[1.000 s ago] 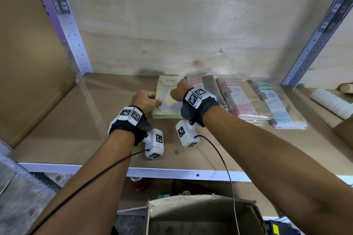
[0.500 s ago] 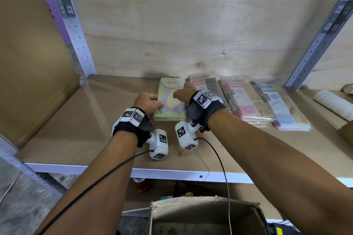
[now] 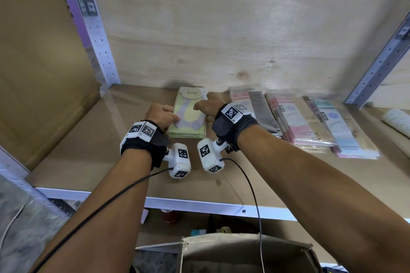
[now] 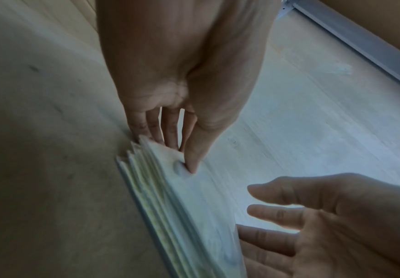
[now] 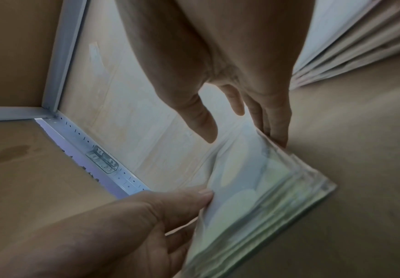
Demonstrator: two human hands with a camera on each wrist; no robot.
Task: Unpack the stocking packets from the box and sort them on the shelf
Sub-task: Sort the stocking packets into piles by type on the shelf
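A stack of green stocking packets (image 3: 191, 104) lies flat on the brown shelf board (image 3: 93, 148), near the back wall. My left hand (image 3: 160, 115) holds its near left corner, thumb on the top packet and fingers down the side (image 4: 170, 131). My right hand (image 3: 207, 106) is at the stack's right edge; in the right wrist view its straight fingers (image 5: 275, 124) touch that edge and the thumb hangs free. The packets (image 5: 253, 188) are slightly fanned at their edges. The open cardboard box (image 3: 233, 248) stands below the shelf, its inside hidden.
Right of the green stack lie three more rows of packets: grey and pink (image 3: 255, 108), pink (image 3: 295, 122), light blue (image 3: 341, 126). A white ribbed roll (image 3: 397, 122) lies far right. Metal uprights (image 3: 97, 35) frame the bay; cardboard (image 3: 44, 73) lines its left side.
Both hands stay on the green stack in nearly the same places; only the head view has shifted a little.
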